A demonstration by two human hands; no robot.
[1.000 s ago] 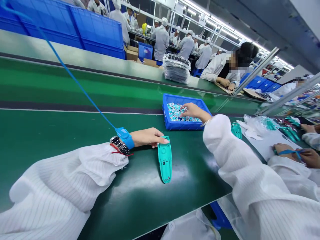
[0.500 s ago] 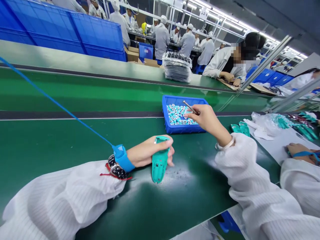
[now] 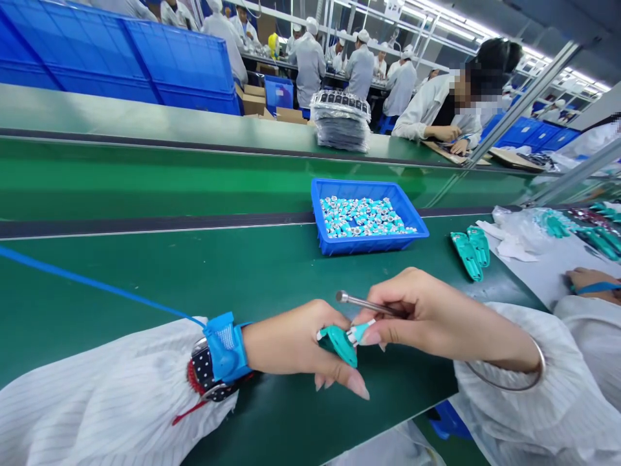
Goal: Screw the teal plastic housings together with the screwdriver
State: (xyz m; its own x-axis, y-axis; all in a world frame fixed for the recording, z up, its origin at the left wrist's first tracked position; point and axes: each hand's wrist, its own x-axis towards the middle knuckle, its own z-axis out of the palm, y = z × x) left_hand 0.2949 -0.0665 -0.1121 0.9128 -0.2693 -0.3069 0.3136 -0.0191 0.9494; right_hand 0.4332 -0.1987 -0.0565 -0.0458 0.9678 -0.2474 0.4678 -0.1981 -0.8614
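Observation:
My left hand (image 3: 295,346) is closed around a teal plastic housing (image 3: 339,342), held end-on just above the green belt (image 3: 145,285). My right hand (image 3: 427,317) meets it from the right, pinching metal tweezers (image 3: 361,303) and a small teal-and-white part (image 3: 358,332) pressed against the housing's end. A blue wrist strap (image 3: 224,346) with a blue cord (image 3: 87,281) sits on my left wrist beside a watch. Both sleeves are white.
A blue tray (image 3: 369,243) of small teal-and-white parts stands on the belt beyond my hands. Two teal housings (image 3: 470,249) lie to its right. A co-worker's hand (image 3: 589,279) rests at the right edge. Stacked black trays (image 3: 341,123) and blue crates (image 3: 121,58) stand behind.
My right hand left the blue tray and came back to my left hand with tweezers and a small part. My left hand lifted the teal housing and turned it end-on.

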